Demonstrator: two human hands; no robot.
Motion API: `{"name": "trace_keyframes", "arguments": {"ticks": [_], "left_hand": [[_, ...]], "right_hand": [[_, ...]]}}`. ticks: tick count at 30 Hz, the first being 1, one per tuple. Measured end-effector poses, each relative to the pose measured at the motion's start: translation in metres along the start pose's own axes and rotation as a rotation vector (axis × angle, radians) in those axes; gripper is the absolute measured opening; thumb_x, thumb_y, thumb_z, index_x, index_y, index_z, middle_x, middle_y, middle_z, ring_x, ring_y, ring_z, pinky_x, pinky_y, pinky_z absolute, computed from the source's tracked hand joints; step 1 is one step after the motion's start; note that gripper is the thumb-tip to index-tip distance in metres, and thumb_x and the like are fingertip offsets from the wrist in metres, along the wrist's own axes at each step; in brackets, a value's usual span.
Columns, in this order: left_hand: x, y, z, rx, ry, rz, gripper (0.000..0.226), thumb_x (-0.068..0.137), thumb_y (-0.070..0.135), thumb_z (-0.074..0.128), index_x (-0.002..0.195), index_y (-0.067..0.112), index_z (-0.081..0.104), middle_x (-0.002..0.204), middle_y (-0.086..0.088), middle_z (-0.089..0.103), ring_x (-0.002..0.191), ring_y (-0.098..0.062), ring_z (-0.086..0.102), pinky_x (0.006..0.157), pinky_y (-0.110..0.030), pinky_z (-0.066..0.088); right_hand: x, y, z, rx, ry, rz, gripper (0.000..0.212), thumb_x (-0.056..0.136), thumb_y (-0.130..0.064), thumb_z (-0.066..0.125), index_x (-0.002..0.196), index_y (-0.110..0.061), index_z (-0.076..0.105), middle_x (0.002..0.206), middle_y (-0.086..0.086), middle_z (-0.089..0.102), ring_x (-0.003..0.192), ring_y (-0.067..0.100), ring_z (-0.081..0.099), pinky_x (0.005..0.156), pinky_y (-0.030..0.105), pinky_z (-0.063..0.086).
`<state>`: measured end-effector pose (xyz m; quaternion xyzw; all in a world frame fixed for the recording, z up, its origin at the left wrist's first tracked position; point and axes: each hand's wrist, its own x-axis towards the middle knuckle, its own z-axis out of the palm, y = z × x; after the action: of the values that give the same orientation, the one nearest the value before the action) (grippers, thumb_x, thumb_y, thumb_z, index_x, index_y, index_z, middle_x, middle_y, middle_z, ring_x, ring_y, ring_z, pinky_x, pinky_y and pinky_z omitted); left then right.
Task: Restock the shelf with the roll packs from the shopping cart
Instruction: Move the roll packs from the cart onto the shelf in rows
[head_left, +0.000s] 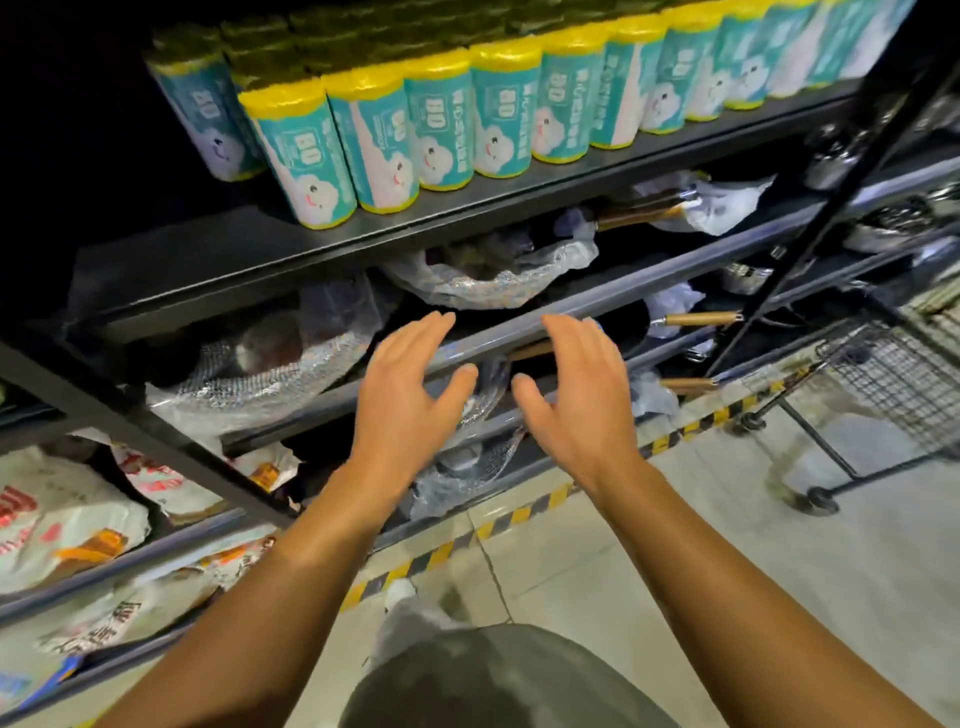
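We hold both hands out in front of us, palms turned toward each other, with nothing between them: our left hand (410, 387) and our right hand (579, 395) both have loose, nearly straight fingers and grasp nothing. Above and beyond the fingertips, the roll packs (387, 148) stand upright in a row along the dark shelf (218, 260), teal wrappers with yellow ends, packed side by side from beyond our left hand across to the far right. More packs lie stacked on top of that row, though they are too dim to tell apart. Just behind our hands, on the lower tiers, we see pans wrapped in clear plastic (483, 275), and wooden pan handles (696, 318) poke out beside our right hand. Down beside our left forearm lie white printed sacks (57, 519) on the lowest levels. Well apart to the right of our right hand stands the shopping cart (883, 384), a black wire basket on wheels; we cannot tell what it holds. A yellow-and-black striped tape (441, 551) runs along the floor beneath our forearms.
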<state>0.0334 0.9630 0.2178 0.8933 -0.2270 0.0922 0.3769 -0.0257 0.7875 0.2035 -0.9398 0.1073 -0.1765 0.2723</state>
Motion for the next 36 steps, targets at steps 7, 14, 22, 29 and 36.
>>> {"name": "trace_keyframes", "arguments": {"ticks": [7, 14, 22, 29, 36], "left_hand": [[-0.008, 0.072, 0.071, -0.153, -0.163, 0.095, 0.053, 0.092, 0.033, 0.064, 0.141, 0.016, 0.054, 0.144, 0.002, 0.053, 0.135, -0.015, 0.045, 0.111, -0.027, 0.033], [0.008, 0.122, 0.129, -0.180, -0.302, 0.172, 0.051, 0.095, 0.038, 0.058, 0.142, 0.020, 0.053, 0.145, 0.006, 0.052, 0.137, -0.015, 0.042, 0.113, -0.032, 0.033], [0.045, 0.170, 0.220, -0.225, -0.460, 0.285, 0.057, 0.090, 0.044, 0.058, 0.141, 0.018, 0.055, 0.142, 0.002, 0.056, 0.133, -0.017, 0.045, 0.110, -0.028, 0.035], [0.086, 0.229, 0.311, -0.246, -0.649, 0.426, 0.058, 0.091, 0.039, 0.067, 0.143, 0.019, 0.053, 0.149, -0.001, 0.050, 0.140, -0.018, 0.039, 0.116, -0.034, 0.031], [0.089, 0.304, 0.391, -0.305, -0.827, 0.587, 0.057, 0.088, 0.034, 0.064, 0.140, 0.013, 0.054, 0.145, -0.007, 0.053, 0.135, -0.017, 0.043, 0.113, -0.029, 0.030]], "right_hand": [[-0.048, 0.066, -0.050, -0.003, 0.163, 0.204, 0.066, 0.089, -0.047, 0.050, 0.145, -0.014, 0.046, 0.148, 0.005, 0.048, 0.142, 0.032, 0.038, 0.114, 0.054, 0.033], [-0.062, 0.121, -0.087, -0.146, 0.214, 0.380, 0.063, 0.089, -0.047, 0.050, 0.145, -0.019, 0.045, 0.147, 0.000, 0.048, 0.142, 0.029, 0.036, 0.116, 0.054, 0.027], [-0.063, 0.199, -0.123, -0.217, 0.269, 0.542, 0.063, 0.089, -0.045, 0.053, 0.146, -0.020, 0.045, 0.149, 0.000, 0.047, 0.145, 0.030, 0.033, 0.118, 0.053, 0.025], [-0.064, 0.271, -0.159, -0.235, 0.317, 0.804, 0.064, 0.092, -0.043, 0.055, 0.150, -0.017, 0.042, 0.154, 0.005, 0.043, 0.149, 0.031, 0.026, 0.122, 0.052, 0.019], [-0.088, 0.327, -0.200, -0.208, 0.410, 1.053, 0.065, 0.093, -0.039, 0.057, 0.150, -0.014, 0.041, 0.157, 0.008, 0.040, 0.151, 0.033, 0.023, 0.123, 0.049, 0.018]]}}
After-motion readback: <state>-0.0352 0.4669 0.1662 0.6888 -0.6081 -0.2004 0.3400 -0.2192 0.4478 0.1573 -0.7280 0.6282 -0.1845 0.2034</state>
